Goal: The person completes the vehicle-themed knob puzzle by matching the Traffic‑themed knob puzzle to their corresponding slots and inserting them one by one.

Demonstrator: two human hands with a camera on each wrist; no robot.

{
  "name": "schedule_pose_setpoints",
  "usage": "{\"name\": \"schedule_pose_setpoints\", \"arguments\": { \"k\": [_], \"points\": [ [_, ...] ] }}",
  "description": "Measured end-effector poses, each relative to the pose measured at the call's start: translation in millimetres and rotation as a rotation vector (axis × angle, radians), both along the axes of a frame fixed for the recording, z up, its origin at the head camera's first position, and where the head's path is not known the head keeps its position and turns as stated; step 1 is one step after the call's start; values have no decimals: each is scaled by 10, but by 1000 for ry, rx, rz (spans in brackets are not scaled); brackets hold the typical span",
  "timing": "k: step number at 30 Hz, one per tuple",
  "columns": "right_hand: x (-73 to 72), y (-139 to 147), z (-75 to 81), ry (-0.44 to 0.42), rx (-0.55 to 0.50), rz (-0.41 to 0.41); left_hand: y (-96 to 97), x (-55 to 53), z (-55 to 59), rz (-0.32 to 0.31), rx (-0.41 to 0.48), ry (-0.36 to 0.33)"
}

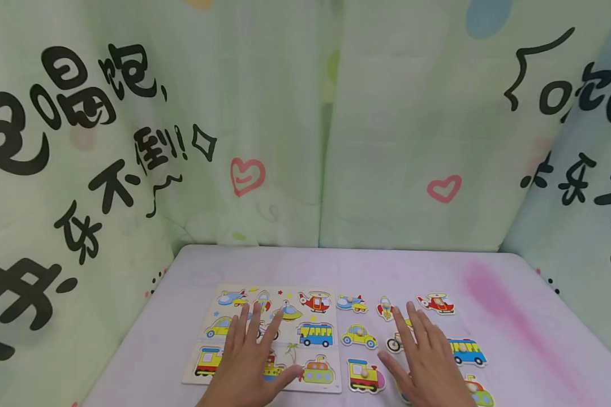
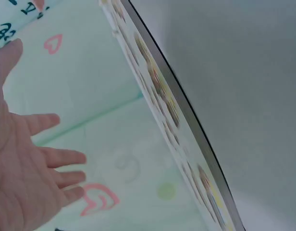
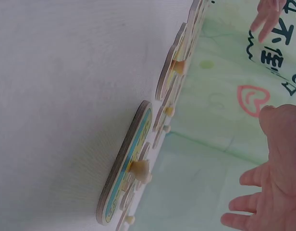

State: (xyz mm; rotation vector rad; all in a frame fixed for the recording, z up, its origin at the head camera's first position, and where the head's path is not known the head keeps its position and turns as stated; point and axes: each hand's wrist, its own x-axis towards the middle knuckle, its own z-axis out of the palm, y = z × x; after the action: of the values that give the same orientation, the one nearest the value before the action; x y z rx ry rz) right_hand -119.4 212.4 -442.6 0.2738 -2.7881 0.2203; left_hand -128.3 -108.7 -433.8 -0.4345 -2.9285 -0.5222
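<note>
Both hands float above a white table (image 1: pixel 147 362), and neither holds anything. The left hand (image 1: pixel 257 364) hangs over the 6 o'clock side of a flat, cream rectangular board (image 1: pixel 332 356) printed with colourful vehicles; its fingers are straight and spread, with the thumb out toward 2 o'clock. The right hand (image 1: pixel 427 364) hovers over loose vehicle pieces at the board's 3 o'clock side, fingers extended and slightly apart, thumb standing off toward 10 o'clock.

Around the right hand, a red-and-yellow train piece (image 1: pixel 365 376) lies at 9 o'clock, a yellow car piece (image 1: pixel 358 337) near 10, a red helicopter piece (image 1: pixel 437 304) at 12, a blue bus piece (image 1: pixel 467 352) at 2, and a green submarine piece (image 1: pixel 480 392) at 4. Pieces beneath the hand are partly hidden.

The step in hand seems to be a ready pose, with no piece picked up. The next move probably calls for lowering 1 hand and pinching a small, pale round knob (image 3: pixel 140 171) between thumb and 1 or 2 fingers, without nudging neighbouring pieces.
</note>
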Motion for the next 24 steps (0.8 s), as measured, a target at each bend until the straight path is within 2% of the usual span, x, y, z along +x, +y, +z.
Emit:
{"name": "schedule_pose_setpoints", "arguments": {
  "k": [5, 11, 13, 16, 20, 24],
  "points": [
    [35, 5, 22, 88, -43, 26, -202, 72, 24, 27, 32, 109],
    [85, -7, 50, 117, -129, 62, -430, 193, 26, 60, 170, 111],
    [115, -18, 67, 117, -168, 69, -496, 229, 38, 69, 220, 82],
    [164, -40, 102, 93, -225, 66, -587, 271, 77, 87, 303, -11],
    [215, -63, 133, 41, -284, 51, -690, 289, 118, 144, 340, -131],
    [264, -95, 143, 23, -317, 43, -795, 274, 117, 185, 346, -177]
  ]
}}
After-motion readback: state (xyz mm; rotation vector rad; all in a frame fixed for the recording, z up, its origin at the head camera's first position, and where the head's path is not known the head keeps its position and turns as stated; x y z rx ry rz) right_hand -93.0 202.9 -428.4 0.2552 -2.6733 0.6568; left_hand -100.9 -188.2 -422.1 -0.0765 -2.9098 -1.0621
